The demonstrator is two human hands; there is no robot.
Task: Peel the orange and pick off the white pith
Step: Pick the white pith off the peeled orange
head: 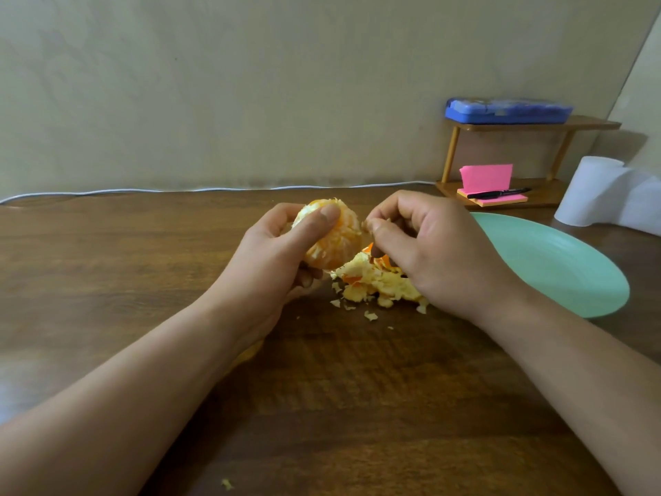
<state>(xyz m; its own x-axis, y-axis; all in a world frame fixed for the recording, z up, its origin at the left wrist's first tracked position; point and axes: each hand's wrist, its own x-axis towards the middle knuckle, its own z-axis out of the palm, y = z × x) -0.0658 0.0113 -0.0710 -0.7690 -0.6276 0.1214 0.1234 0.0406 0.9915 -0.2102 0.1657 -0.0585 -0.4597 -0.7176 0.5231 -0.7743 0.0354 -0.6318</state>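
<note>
My left hand point(282, 252) grips a peeled orange point(339, 238) above the wooden table, thumb laid across its front. The fruit shows bare segments with pale pith streaks. Just right of it, my right hand point(425, 245) has its fingers curled, and thumb and forefinger pinch a small pale shred of pith point(366, 223) beside the orange. Under both hands a heap of peel and pith scraps point(375, 281) lies on the table.
A mint-green plate point(558, 263) sits to the right of the heap. Behind it stand a small wooden shelf point(500, 195) with pink sticky notes, a pen and a blue box on top, and a paper roll point(593, 191). A white cable runs along the wall.
</note>
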